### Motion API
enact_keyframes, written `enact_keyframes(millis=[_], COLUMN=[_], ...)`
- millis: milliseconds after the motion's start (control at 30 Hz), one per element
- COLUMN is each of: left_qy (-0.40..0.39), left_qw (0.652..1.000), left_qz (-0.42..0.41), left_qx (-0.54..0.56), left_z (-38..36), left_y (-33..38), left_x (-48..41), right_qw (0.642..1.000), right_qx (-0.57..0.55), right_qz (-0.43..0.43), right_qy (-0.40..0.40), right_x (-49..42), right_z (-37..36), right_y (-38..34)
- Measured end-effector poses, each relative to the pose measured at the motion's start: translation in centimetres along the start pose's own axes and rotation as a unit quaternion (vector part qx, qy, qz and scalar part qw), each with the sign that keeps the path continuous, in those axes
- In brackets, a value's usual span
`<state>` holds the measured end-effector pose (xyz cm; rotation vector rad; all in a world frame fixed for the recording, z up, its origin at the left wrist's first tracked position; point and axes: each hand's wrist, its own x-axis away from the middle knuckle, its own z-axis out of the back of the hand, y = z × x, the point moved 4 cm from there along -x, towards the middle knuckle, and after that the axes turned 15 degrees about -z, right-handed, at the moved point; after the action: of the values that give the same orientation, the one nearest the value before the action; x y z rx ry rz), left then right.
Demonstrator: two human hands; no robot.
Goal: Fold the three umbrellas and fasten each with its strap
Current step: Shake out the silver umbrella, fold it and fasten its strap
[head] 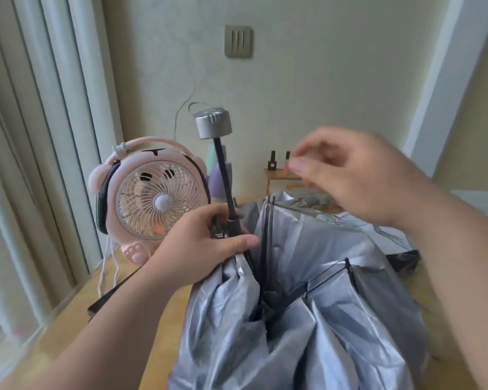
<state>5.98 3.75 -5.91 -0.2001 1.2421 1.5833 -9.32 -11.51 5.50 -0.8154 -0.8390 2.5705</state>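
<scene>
table (68, 327): wooden top under the pink fan.
pink fan (152, 198): upright, grille towards the camera.
left hand (200, 243): just right of the pink fan; fingers and thumb clenched round the shaft where the ribs gather.
silver umbrella (307, 291): right of the pink fan and nearer the camera, half collapsed; long axis steep, leaning slightly left at the top.
handle (213, 123): grey cap, top end, above the pink fan's right edge.
shaft (224, 175): black, running from handle down into the left hand.
canopy (237, 333): hangs loose, bottom end towards the camera.
right hand (358, 175): well right of the pink fan, raised, blurred; fingers loosely bent, grasping nothing.
printed fabric (350, 220): white, behind the canopy.
</scene>
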Motion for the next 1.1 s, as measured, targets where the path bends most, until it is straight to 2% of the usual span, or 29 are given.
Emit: enact_keyframes(millis=[67,167,267,333,433,567,667,800,933,1033,1100], left_qy=[0.014,0.035,0.044,0.040,0.003,-0.033,-0.045,0.013,0.033,0.026,0.020], left_qw=[0.999,0.994,0.995,0.998,0.997,0.999,0.997,0.990,0.989,0.988,0.993], left_qz=[-0.013,-0.062,-0.073,-0.050,-0.016,-0.029,-0.035,-0.048,-0.039,-0.058,-0.045], left_qx=[-0.031,-0.079,-0.042,0.017,0.071,0.013,-0.059,-0.131,-0.137,-0.144,-0.107], left_z=[0.0,-0.5,-0.8,-0.8,-0.8,-0.3,-0.3,-0.9,-1.2,-1.5,-1.4], left_y=[-0.1,-0.7,-1.4,-1.7,-1.2,-0.5,-1.0,-2.1,-2.6,-2.2,-2.3], left_x=[0.0,-0.4,-1.0,-1.4,-1.8,-2.4,-2.7,-2.9,-3.5,-3.6,-3.5], right_qw=[0.997,0.965,0.947,0.955,0.968,0.979,0.985,0.983,0.976,0.979,0.975], right_qx=[0.048,0.159,0.202,0.181,0.173,0.153,0.125,0.090,0.062,0.074,0.114], right_qz=[-0.047,-0.145,-0.157,-0.152,-0.138,-0.116,-0.083,-0.047,-0.034,-0.010,-0.016], right_qy=[-0.028,-0.149,-0.196,-0.182,-0.119,-0.070,-0.085,-0.152,-0.208,-0.190,-0.191], right_x=[2.6,4.9,5.4,4.8,2.8,0.2,-0.4,0.2,1.8,2.5,2.4], right_z=[1.6,0.7,-0.7,-1.3,-1.9,-3.6,-4.8,-5.5,-5.9,-6.4,-6.6], right_y=[2.0,5.0,6.6,6.7,6.2,5.0,4.1,3.4,2.5,1.9,1.9])
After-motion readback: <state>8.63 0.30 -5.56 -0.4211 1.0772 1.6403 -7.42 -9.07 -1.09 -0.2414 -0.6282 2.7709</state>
